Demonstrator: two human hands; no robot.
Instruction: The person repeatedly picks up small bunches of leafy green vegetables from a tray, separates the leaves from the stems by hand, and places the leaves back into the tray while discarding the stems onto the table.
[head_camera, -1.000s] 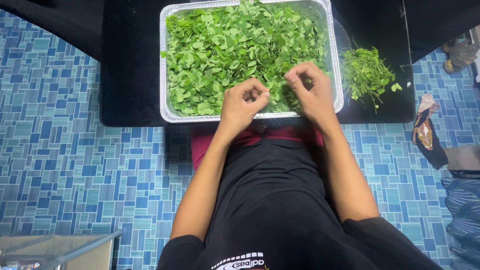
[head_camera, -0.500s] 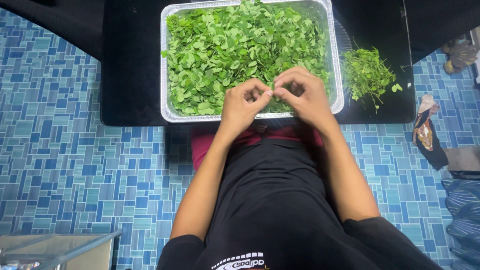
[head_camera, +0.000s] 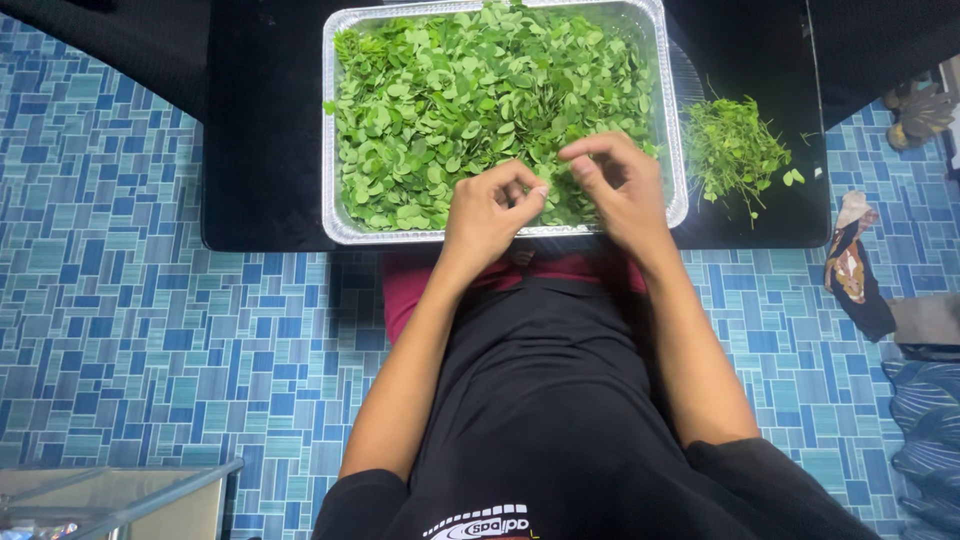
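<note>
Both hands over the near edge of the foil tray (head_camera: 331, 130), at its 6 o'clock. Left hand (head_camera: 487, 215) curled, thumb and fingertips pinched together; something small may be in the pinch, can't tell what. Right hand (head_camera: 620, 185) at 3 o'clock of the left, just beside it, not touching; thumb and forefinger tips close together, can't tell if anything is between them. Tray is packed with loose green leaves (head_camera: 470, 100) and sits on a black table (head_camera: 260, 150). Pile of stripped green stems (head_camera: 733, 145) on the table at 3 o'clock of the tray, just off its rim. Blue tiled floor (head_camera: 150, 330) all round. Clear box (head_camera: 110, 495) at 8 o'clock, well apart.
</note>
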